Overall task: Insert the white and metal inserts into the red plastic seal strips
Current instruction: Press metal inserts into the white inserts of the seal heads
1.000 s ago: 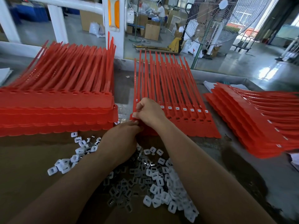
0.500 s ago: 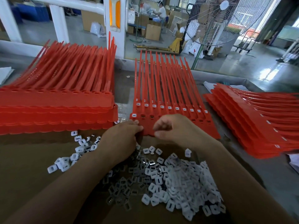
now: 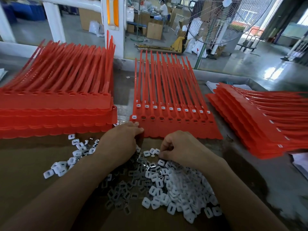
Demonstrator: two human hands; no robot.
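on brown cardboard [image 3: 25, 164], square white inserts [image 3: 175, 194] beside red strips [image 3: 175, 127].

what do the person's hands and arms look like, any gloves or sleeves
No gloves on the left hand or right hand. The left forearm and right forearm are bare to the frame's edge: no sleeve, watch or band in view.

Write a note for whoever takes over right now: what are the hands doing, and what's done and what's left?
The left grip holds the middle strips by the near left corner.
The right grip curls over the inserts; whether it has one, unclear.
Done: front row's leftmost slot filled.
Left: the rest of that row.
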